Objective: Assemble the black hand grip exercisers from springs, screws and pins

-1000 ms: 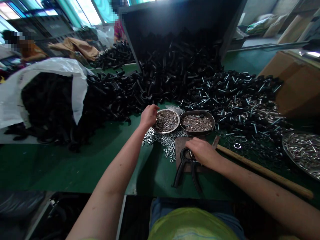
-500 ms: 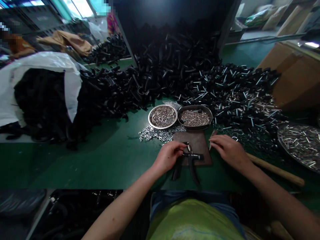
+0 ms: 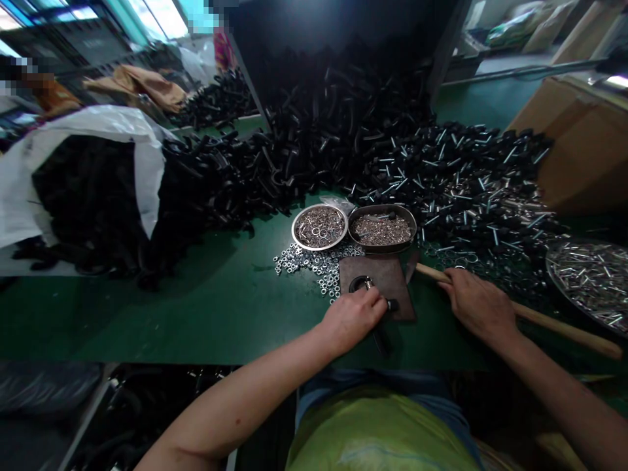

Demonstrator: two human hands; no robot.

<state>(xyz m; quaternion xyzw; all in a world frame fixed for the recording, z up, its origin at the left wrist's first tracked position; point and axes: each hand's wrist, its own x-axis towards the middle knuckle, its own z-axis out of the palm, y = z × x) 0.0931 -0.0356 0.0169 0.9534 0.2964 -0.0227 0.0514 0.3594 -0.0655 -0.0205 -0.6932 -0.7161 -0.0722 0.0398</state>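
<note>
My left hand [image 3: 356,317] is closed over a black hand grip strengthener [image 3: 362,282], covering most of its middle. The strengthener's curved top and coil spring show beyond my fingers, and one black handle sticks out below. It lies on a square brown metal plate [image 3: 392,275]. My right hand [image 3: 483,304] is wrapped round the wooden handle of a hammer [image 3: 564,327]. The hammer's head rests at the plate's right edge, partly in shadow.
Behind the plate stand a round bowl [image 3: 320,227] of pins and rings and an oval tin [image 3: 383,229] of small metal parts. Loose nuts [image 3: 304,260] lie beside them. Black handles [image 3: 235,176] are heaped behind. At right are a pan of pins [image 3: 593,281] and a carton [image 3: 583,144].
My left hand has moved right and down over the hand grip strengthener, hiding its middle. My right hand has shifted right from the plate's edge onto the hammer handle.
</note>
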